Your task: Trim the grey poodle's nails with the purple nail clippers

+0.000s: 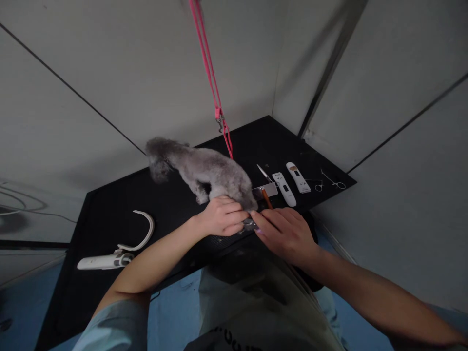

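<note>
A small grey curly-haired dog stands on a black table, its head toward the left and its rump toward me. A pink leash runs from above down to its back. My left hand is closed around the dog's hind leg or paw near the table's front edge. My right hand is right beside it, fingers curled round a small tool whose dark metal tip meets the paw; an orange-brown handle shows behind the hand.
On the table's right part lie scissors, a metal comb, two white clippers and two thin metal forceps. At the left lies a white dryer-like device with a curved strap. Grey walls enclose the table.
</note>
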